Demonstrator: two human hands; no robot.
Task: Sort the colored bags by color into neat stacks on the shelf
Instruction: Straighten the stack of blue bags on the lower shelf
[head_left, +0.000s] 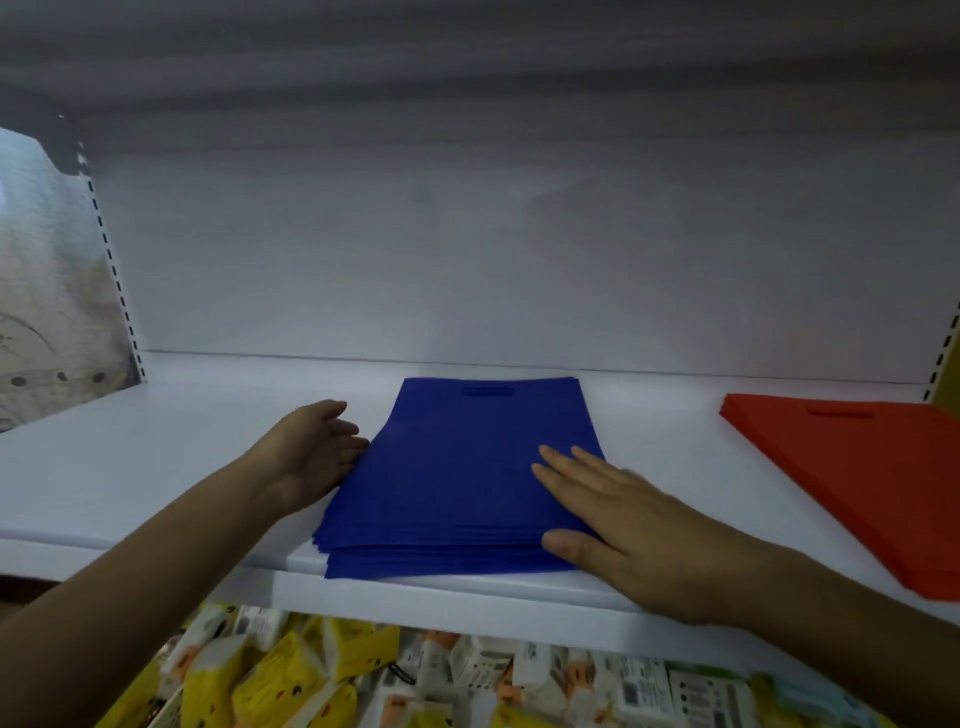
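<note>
Hands flat: left hand (311, 447) pushes blue stack (467, 478) at its side, right hand (623, 525) presses on top w/ fingers spread. Front edges look fanned and hang off shelf (156, 467), so a hard push could slide bags off. Red stack (872, 478) sits well apart.

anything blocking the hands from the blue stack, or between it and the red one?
Nothing visible. The left hand already touches the left edge of the blue stack, and the right hand lies flat on its right side. Only bare white shelf separates it from the red stack at the right.
</note>
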